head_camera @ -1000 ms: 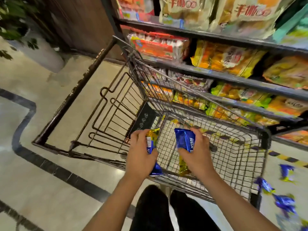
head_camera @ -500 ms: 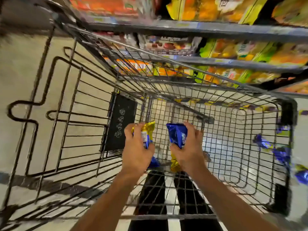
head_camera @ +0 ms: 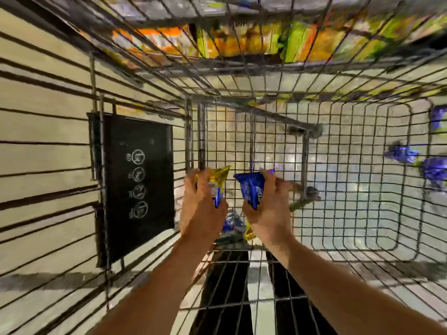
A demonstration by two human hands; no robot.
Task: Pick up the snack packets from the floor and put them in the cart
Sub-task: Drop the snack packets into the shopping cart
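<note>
Packets in hand: I count two, a yellow-and-blue packet (head_camera: 216, 184) on the left and a blue packet (head_camera: 251, 191) on the right, both held up inside the cart (head_camera: 362, 165), above its mesh bottom and not yet let go.
Left hand: my left hand (head_camera: 200, 206) has its fingers curled round the yellow-and-blue packet, gripping it about the middle.
Right hand: my right hand (head_camera: 268, 204) grips the blue packet the same way, thumb towards me, with the two packets just beside each other but apart.
Below the hands: something blue and yellow shows between my wrists; it may be the tails of these two packets or another one lying under them, I cannot tell through the blur.
Cart: one wire cart, and I see no packet lying loose on its mesh bottom.
Floor packets: three blue floor packets (head_camera: 401, 154) show through the right wall of the cart, out on the floor (head_camera: 350, 180), well apart from my hands; more may lie out of view.
Progress: I judge the task early to midway, with two packets carried over and about to be dropped and at least three left to fetch.
Panel: one black panel (head_camera: 137, 182) with four round white marks hangs on the cart's left side.
Shelves: blurred shelves (head_camera: 242, 42) of yellow, orange and green bags run beyond the far wall.
</note>
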